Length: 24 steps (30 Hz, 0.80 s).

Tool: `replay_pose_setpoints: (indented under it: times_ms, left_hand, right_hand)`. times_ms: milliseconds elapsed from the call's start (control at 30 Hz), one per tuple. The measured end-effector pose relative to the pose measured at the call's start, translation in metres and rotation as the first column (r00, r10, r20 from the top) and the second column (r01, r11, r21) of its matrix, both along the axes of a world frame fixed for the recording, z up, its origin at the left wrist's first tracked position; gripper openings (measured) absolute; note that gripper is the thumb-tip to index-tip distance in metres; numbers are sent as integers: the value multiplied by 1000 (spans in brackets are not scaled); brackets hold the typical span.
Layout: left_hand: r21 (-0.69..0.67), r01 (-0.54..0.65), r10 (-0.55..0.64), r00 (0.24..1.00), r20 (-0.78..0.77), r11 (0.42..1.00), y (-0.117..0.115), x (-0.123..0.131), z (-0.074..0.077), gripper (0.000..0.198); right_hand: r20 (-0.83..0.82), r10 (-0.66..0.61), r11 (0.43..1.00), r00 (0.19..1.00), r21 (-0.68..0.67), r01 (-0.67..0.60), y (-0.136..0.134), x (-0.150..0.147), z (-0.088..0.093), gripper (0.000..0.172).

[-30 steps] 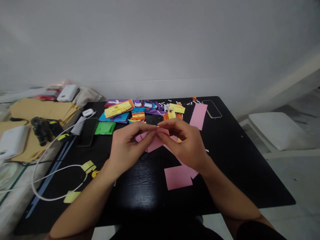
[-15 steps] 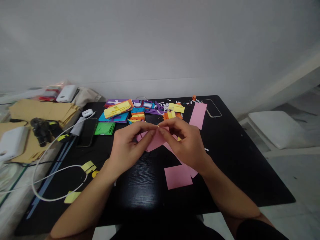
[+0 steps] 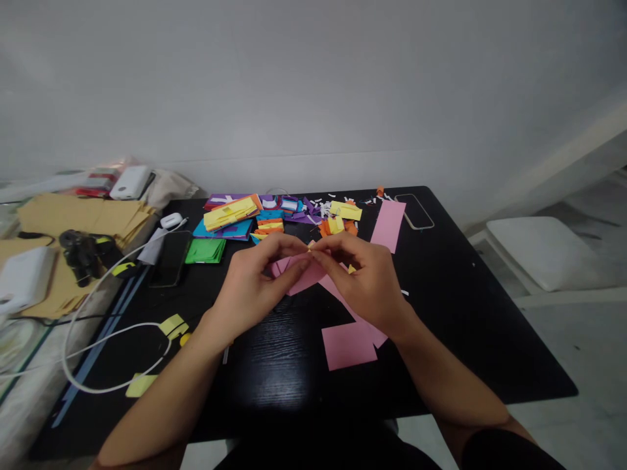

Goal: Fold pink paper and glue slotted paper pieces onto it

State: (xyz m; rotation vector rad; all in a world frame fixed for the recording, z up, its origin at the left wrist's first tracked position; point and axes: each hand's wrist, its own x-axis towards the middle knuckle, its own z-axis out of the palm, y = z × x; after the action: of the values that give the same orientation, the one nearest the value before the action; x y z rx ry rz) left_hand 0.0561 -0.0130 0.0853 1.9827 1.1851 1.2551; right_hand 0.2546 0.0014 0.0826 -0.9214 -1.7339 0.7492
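My left hand (image 3: 257,281) and my right hand (image 3: 362,277) meet over the middle of the black table, thumbs and index fingers pinched together tip to tip. A piece of pink paper (image 3: 306,277) shows below the thumbs and appears held between both hands. A small pale orange bit peeks out at the fingertips; its kind is too small to tell. Under my right hand lies a pink paper strip (image 3: 336,287), partly covered. Closer to me rests a pink paper rectangle (image 3: 349,347), flat on the table (image 3: 274,385).
Behind the hands lie yellow folded papers (image 3: 232,214), a green paper stack (image 3: 206,250), orange and yellow pieces, and white scraps. Another pink strip (image 3: 388,226) and a phone (image 3: 414,212) are at back right. A white cable (image 3: 81,385) loops at left near a dark phone (image 3: 171,259).
Both hands stay in nearly the same place. The pink paper between them has tilted slightly, and the small pale orange bit shows more at the fingertips.
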Motion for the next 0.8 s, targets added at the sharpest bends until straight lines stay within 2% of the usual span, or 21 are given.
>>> replay_pose_setpoints:
  times_ms: [100,333,600,700,800]
  left_hand:
    - [-11,13,-13,1000,22,1000,0,-1,-1,13]
    - [-33,23,-26,997,-66,999,-1,-9,2,16]
    - [-94,54,-53,998,15,994,0,-2,3,21]
    - [-89,19,-13,997,70,996,0,-1,2,20]
    - [-34,-77,81,987,138,996,1,0,0,23]
  right_hand:
    - [3,1,1000,1000,-4,-1,0,0,1,6]
    - [22,-16,1000,1000,-3,16,1,1,1,4]
    - [-40,6,1000,999,-6,-6,-2,-5,-2,6]
    - [-81,24,999,996,-21,-26,-3,-7,0,12]
    - [-73,37,999,997,-26,-39,-3,-8,0,19]
